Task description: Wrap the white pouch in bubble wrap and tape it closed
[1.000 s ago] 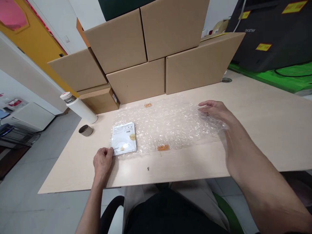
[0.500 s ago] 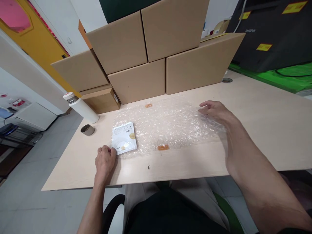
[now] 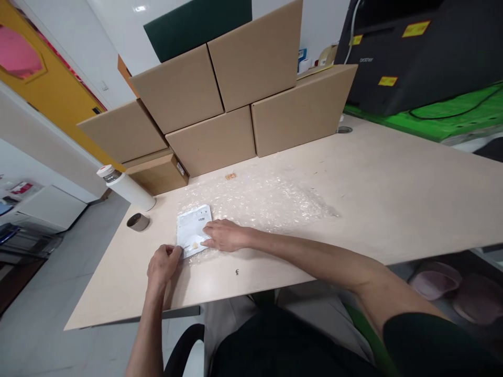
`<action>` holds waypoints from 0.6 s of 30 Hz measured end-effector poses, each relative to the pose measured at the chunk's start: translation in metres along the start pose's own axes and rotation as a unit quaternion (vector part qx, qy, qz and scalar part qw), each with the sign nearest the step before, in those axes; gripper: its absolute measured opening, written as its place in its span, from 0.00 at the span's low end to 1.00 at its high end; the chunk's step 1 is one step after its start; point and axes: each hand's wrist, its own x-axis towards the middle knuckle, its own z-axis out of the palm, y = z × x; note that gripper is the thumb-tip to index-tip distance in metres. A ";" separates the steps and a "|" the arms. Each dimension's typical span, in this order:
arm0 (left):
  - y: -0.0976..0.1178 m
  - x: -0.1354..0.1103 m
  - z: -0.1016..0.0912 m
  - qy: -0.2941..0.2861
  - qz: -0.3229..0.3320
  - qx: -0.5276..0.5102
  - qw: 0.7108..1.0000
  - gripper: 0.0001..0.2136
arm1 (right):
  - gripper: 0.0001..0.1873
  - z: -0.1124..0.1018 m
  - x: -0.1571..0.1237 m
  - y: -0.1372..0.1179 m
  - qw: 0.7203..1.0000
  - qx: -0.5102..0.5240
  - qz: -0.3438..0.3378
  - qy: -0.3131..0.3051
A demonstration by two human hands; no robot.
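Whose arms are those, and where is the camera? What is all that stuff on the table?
There is no machine here: those are a person's two bare arms. The camera sits on that person's head and looks forward and down, so you see what they see, with their lap at the bottom of the picture. On the pale table lies a sheet of bubble wrap, and on its left end sits a white packet. The right hand rests flat on the packet, with its fingers stretched out. The left hand seems to pinch the packet's near corner. Near the table's left end are a white bottle and a small round thing. Behind the wrap, brown cardboard boxes are stacked like a wall.
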 end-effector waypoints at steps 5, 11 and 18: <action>0.007 -0.006 -0.008 0.008 0.033 -0.180 0.983 0.13 | 0.26 0.012 -0.005 0.002 0.999 0.003 0.027 0.019; 0.076 -0.032 -0.004 0.015 0.199 -0.432 0.879 0.13 | 0.24 -0.001 -0.030 0.008 0.992 0.083 0.003 0.091; 0.160 -0.060 0.044 -0.022 0.317 -0.183 0.930 0.10 | 0.21 -0.003 -0.080 0.039 0.987 0.043 0.077 0.135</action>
